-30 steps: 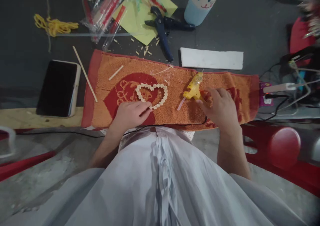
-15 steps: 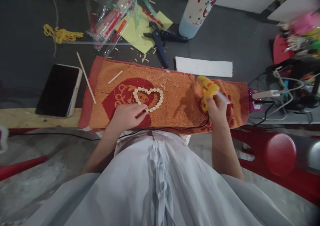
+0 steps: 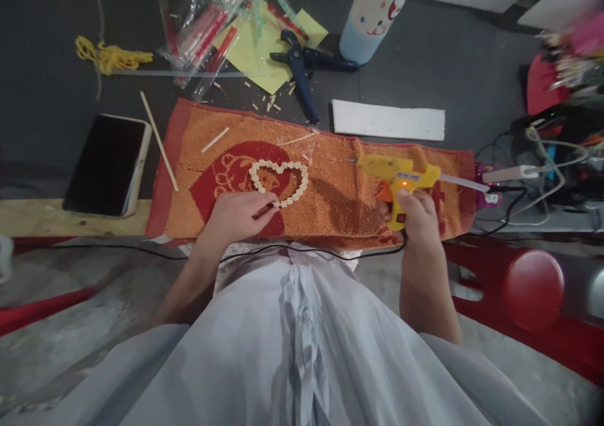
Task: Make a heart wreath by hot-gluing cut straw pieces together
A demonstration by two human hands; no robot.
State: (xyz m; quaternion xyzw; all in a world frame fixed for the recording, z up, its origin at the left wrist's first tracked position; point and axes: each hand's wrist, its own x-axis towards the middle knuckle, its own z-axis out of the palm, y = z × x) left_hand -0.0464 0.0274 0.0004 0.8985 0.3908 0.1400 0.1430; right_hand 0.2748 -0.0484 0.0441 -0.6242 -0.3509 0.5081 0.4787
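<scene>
My left hand [image 3: 243, 215] rests on the orange towel [image 3: 330, 212], its thumb and fingers closed on the lower left edge of a heart-shaped outline [image 3: 302, 190] built from small pale pieces. Wrapped round the handle of a yellow glue gun [image 3: 389, 168] is my right hand [image 3: 418, 215]. The gun lies level above the towel, nozzle to the left, with a small orange light lit. A clear glue stick [image 3: 465, 182] sticks out of its back. Its black cord runs leftward along the towel's front edge.
Left of the towel lies a phone [image 3: 108, 165] beside a thin wooden stick [image 3: 159, 141]. Behind it are blue-handled cutters [image 3: 302, 77], yellow paper [image 3: 264, 73], plastic wrappers and scattered wood bits. A white strip [image 3: 389, 120] and a bottle [image 3: 365, 29] stand farther back; cables [image 3: 552, 180] tangle at right.
The glue gun in my right hand has turned so that its nozzle points left, and the hand has shifted slightly right. My left hand stays at the heart.
</scene>
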